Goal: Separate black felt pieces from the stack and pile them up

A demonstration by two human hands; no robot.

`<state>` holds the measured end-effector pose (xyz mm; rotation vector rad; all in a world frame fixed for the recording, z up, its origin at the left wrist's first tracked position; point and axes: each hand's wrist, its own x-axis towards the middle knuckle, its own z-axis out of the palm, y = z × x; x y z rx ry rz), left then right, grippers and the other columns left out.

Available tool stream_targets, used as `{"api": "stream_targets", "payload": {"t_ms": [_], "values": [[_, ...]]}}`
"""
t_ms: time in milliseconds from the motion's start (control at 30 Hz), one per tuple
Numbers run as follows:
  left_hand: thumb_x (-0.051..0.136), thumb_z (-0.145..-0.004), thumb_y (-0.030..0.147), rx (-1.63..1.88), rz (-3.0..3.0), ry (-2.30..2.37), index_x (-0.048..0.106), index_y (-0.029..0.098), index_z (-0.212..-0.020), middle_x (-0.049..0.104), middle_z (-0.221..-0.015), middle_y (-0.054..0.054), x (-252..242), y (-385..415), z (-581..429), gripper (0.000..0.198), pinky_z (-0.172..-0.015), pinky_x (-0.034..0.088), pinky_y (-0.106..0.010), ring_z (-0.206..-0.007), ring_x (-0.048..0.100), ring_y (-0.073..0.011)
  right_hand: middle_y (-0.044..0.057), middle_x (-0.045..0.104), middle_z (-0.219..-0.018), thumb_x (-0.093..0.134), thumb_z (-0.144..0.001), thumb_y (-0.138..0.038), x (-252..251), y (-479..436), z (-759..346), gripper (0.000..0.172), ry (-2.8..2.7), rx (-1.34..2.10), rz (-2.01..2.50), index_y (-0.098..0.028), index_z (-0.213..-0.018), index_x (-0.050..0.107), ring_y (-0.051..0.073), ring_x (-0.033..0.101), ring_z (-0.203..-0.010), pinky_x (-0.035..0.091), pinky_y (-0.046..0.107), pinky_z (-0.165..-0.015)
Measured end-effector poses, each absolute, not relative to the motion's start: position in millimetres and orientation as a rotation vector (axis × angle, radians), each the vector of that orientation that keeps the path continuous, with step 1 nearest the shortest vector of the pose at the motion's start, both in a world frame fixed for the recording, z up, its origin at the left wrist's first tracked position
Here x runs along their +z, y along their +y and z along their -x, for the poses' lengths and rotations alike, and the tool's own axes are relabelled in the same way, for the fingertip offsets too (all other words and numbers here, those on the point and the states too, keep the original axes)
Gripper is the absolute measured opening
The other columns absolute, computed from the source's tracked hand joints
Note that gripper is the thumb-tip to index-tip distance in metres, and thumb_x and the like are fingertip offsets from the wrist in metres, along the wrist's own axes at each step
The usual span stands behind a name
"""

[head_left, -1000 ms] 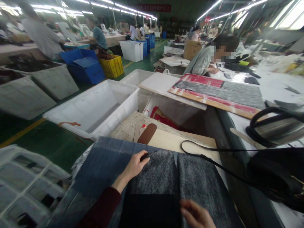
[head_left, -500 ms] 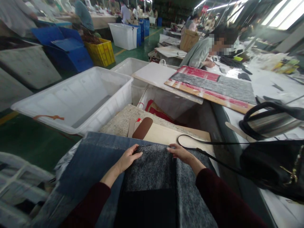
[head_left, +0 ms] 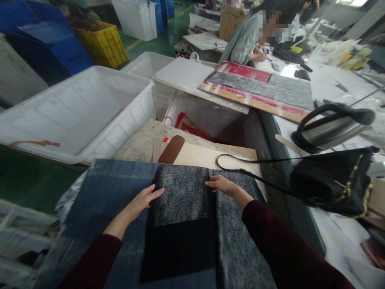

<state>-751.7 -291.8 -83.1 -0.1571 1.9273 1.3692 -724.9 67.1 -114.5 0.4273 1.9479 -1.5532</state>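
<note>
A grey felt sheet [head_left: 182, 192] with a black lower part [head_left: 180, 245] lies on a stack of fabric right in front of me. My left hand [head_left: 141, 200] rests at its left edge, fingers stretched out, over a blue fabric sheet [head_left: 111, 192]. My right hand [head_left: 221, 185] lies at the felt's upper right edge with fingers extended, beside a second grey sheet [head_left: 237, 241]. Neither hand visibly grips anything. Both my sleeves are dark red.
Behind the stack lie a wooden board [head_left: 207, 156] and a brown oval piece [head_left: 172, 149]. A black handbag [head_left: 331, 184] sits on the table to the right, its strap [head_left: 240, 170] trailing over the board. A large white bin [head_left: 75, 112] stands left. A co-worker [head_left: 245, 38] sits far back.
My right hand came up from the lower edge to the felt's upper right edge. My left hand shifted from the top corner to the left edge. The view tilted downward.
</note>
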Motion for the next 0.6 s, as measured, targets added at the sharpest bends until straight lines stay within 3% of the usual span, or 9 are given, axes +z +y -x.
{"api": "stream_targets", "payload": {"t_ms": [133, 333, 467, 600], "values": [[0.070, -0.078, 0.048, 1.431, 0.098, 1.660, 0.039, 0.027, -0.143, 0.061, -0.133, -0.008, -82, -304, 725, 0.075, -0.092, 0.050, -0.041, -0.119, 0.059, -0.0296, -0.002, 0.047, -0.068, 0.074, -0.072, -0.036, -114, 67, 720, 0.032, 1.954, -1.499, -0.382, -0.018, -0.066, 0.049, 0.012, 0.049, -0.065, 0.049, 0.025, -0.059], [0.068, -0.068, 0.015, 1.613, -0.081, 1.576, 0.024, 0.027, -0.150, 0.048, -0.146, -0.006, -94, -308, 703, 0.094, -0.112, 0.035, -0.041, -0.134, 0.044, -0.0265, -0.002, 0.053, -0.066, 0.077, -0.060, -0.015, -116, 62, 714, 0.025, 1.942, -1.386, -0.312, -0.016, -0.074, 0.056, 0.013, 0.052, -0.061, 0.045, 0.023, -0.052], [0.063, -0.064, 0.009, 1.605, -0.160, 1.665, 0.021, 0.026, -0.151, 0.035, -0.154, -0.005, -100, -309, 698, 0.098, -0.117, 0.028, -0.041, -0.141, 0.032, -0.0276, -0.002, 0.056, -0.065, 0.075, -0.058, -0.011, -113, 59, 711, 0.025, 1.931, -1.368, -0.255, -0.015, -0.078, 0.060, 0.014, 0.052, -0.058, 0.043, 0.025, -0.053], [0.061, -0.062, 0.007, 1.587, -0.126, 1.711, 0.018, 0.026, -0.151, 0.033, -0.154, -0.005, -100, -307, 694, 0.101, -0.117, 0.028, -0.041, -0.141, 0.032, -0.0271, 0.001, 0.063, -0.073, 0.077, -0.056, -0.012, -108, 57, 708, 0.028, 1.900, -1.428, -0.224, -0.016, -0.080, 0.062, 0.019, 0.058, -0.071, 0.047, 0.027, -0.062]]}}
